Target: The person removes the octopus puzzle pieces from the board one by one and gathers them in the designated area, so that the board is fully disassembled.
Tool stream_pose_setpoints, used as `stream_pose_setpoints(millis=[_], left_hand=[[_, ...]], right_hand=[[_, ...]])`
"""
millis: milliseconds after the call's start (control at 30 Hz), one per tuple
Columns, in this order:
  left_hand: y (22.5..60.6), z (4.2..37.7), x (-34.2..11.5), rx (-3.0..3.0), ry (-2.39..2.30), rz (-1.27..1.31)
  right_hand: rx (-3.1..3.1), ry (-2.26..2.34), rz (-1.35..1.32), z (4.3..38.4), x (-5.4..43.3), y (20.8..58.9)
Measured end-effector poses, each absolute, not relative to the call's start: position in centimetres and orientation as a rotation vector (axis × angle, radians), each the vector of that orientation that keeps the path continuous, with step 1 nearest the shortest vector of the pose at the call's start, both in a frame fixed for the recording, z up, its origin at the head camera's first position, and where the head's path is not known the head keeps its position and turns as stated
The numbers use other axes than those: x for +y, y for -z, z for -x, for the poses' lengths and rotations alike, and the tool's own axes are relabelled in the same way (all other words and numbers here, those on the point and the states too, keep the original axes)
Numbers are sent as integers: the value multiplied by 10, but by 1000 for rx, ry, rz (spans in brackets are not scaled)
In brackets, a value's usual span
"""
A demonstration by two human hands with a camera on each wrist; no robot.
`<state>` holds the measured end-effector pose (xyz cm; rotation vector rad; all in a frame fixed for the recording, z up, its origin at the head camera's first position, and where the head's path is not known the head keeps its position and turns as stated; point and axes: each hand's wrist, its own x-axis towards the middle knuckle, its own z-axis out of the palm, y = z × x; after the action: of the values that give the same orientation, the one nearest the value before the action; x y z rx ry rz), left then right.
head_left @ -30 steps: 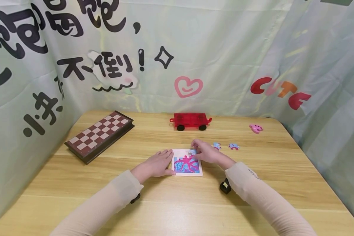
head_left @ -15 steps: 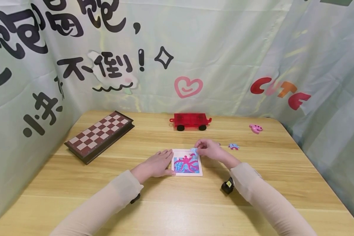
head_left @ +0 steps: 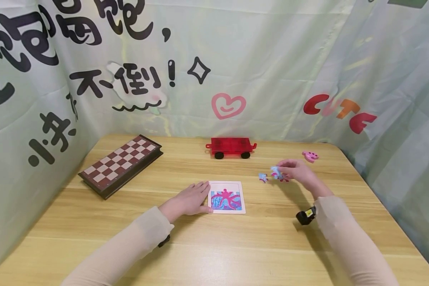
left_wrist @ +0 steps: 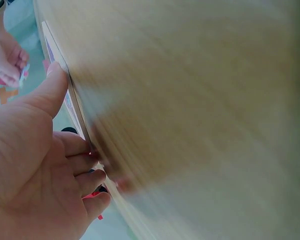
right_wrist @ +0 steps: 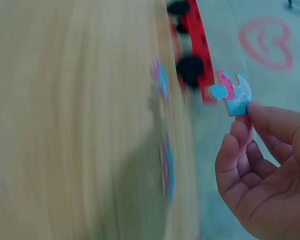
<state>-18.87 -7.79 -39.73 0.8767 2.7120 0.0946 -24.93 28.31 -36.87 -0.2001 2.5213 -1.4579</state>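
I'm logging: right hand, two o'clock of tray, pinching puzzle piece; edge-only hold possibly risking slippage; left hand resting uncurled.

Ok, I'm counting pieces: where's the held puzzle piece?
In the head view, the held piece is right of centre, pinched in the right hand, beside a loose piece.

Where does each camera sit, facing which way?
Head: worn there, facing forward-down at the wooden table; left hand, right hand, beige sleeves show.
Left wrist: worn there, facing the white square puzzle tray edge-on; both hands show.
Right wrist: worn there, facing the blue-and-pink jigsaw piece; right hand shows.
Shared, head and right wrist: red toy wagon.
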Motion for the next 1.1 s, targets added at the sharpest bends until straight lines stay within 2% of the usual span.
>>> stream_pose_setpoints(millis=[233,433,833,1100], left_hand=[[398,188,-78,2714,-101,-870],[399,188,-78,2716,-94,-873],[399,190,-77,2715,-103,-875],[399,190,-77,2707,-100,-877]], right_hand=[[2573,1410,40,256,336,376],[2517,1353,-142,262,362,389],[2590,1199,-270,269,368,396],[2586,1185,-266,269,365,396]])
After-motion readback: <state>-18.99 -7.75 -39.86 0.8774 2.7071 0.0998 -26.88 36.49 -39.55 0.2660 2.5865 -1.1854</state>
